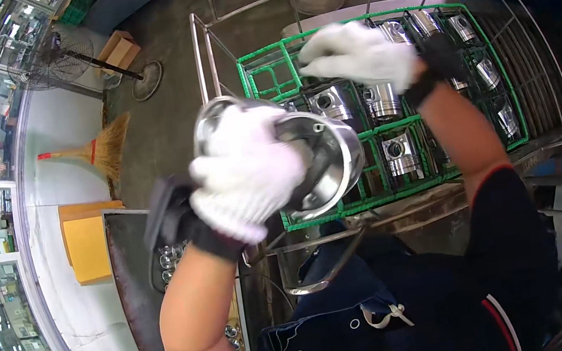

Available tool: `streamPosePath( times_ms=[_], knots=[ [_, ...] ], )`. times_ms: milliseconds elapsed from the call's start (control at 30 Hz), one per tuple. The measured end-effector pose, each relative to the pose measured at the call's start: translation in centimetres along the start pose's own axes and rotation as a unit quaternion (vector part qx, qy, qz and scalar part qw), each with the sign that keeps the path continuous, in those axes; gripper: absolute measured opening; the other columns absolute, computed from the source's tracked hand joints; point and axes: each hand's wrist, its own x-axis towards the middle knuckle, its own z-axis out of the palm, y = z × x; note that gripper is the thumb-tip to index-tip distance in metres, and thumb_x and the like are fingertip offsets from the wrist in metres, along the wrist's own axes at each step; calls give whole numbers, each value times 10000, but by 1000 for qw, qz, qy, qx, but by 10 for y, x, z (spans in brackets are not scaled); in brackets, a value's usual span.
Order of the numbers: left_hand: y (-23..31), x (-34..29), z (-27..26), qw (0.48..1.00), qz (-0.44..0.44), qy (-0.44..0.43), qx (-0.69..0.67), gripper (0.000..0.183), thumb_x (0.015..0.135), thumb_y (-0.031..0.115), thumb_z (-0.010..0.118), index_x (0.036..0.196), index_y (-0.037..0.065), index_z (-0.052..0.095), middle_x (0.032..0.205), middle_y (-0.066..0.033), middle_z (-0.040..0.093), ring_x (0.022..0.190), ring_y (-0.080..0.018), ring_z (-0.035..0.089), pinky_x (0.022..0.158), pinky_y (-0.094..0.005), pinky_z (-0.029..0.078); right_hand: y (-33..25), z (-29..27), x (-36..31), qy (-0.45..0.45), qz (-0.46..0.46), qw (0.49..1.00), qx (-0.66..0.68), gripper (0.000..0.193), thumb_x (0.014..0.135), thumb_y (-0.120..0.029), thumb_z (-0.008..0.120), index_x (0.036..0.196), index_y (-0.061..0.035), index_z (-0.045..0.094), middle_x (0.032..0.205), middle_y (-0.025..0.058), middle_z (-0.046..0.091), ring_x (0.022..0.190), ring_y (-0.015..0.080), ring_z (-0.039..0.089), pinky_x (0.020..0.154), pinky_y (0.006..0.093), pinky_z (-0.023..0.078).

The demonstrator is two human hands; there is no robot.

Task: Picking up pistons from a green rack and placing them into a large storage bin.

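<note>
My left hand [246,166], in a white knit glove, is closed around two shiny metal pistons. One piston [348,153] shows its hollow open end on the hand's right side; the other piston [203,130] shows in part at the upper left, behind the glove. To the right, my right hand [357,55], also gloved in white and a little blurred, hovers over the far part of a green crate [403,194]. Its fingers stretch left and stand apart, with nothing visible in them. Several pistons stand in the crate's compartments, among them a piston [401,155] near the front edge.
A metal-railed cart [202,58] surrounds the crate. Left of it stands a dark-topped table [138,289] with small metal parts. A straw broom [102,149] and yellow board [87,249] lean by the white wall. Farther back are a standing fan [50,61] and a cardboard box [120,51].
</note>
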Motion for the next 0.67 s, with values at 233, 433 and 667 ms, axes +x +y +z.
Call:
streamPosePath(
  times_ms=[233, 433, 667],
  knots=[
    [-15, 39, 125, 904, 59, -410, 108, 150, 794, 220, 659, 811, 102, 750, 846, -110, 712, 752, -264, 698, 585, -458, 546, -39, 17, -90, -139, -291, 946, -41, 464, 614, -354, 836, 989, -112, 706, 912, 68, 691, 826, 294, 662, 709, 407, 518],
    [1, 15, 182, 805, 166, -530, 208, 183, 851, 200, 621, 897, 111, 774, 803, -128, 719, 758, -332, 712, 528, -588, 522, 5, 75, -115, -353, -165, 905, -170, 272, 641, -315, 731, 881, -189, 698, 690, 90, 636, 652, 318, 652, 598, 453, 527],
    [-33, -19, 220, 856, -90, -509, -32, 660, 996, 593, 370, 968, 71, 774, 955, -150, 739, 868, -394, 701, 842, -592, 509, 21, 85, -100, -507, 147, 847, -70, 545, 774, -338, 701, 1294, -196, 618, 930, 147, 700, 893, 336, 697, 748, 468, 552]
  ],
)
